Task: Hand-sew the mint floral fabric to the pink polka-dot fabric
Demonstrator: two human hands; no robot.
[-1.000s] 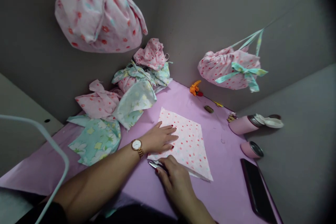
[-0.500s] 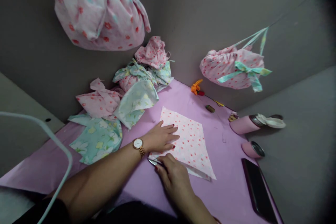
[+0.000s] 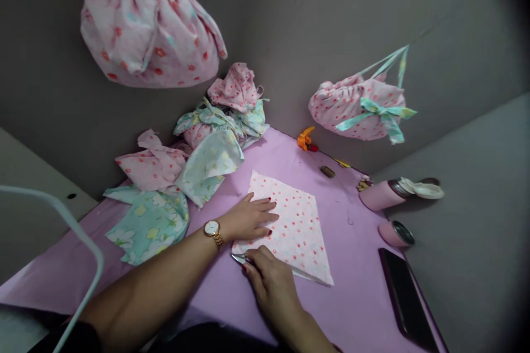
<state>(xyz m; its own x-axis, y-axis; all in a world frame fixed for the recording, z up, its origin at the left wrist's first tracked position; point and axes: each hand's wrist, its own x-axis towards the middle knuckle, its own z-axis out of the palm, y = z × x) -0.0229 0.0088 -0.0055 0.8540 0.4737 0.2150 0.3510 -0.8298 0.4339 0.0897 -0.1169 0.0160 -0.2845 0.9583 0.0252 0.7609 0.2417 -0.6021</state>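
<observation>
At the left, a cloth pile (image 3: 165,193) sits on the counter (image 3: 351,298), well apart from the hands. The left hand (image 3: 248,218) lies open and flat, palm down, on the near-left part of the dotted cloth (image 3: 296,226) and grips nothing. Just below it, a small metal tool (image 3: 237,257), perhaps snips, pokes leftward out of the right hand (image 3: 269,278), whose fingers are closed around it. Its tip sits at the cloth's near-left corner; whether it touches is unclear. From there the cloth's near edge runs rightward, and the right hand is the nearer one to it. A phone (image 3: 403,298) lies far right.
</observation>
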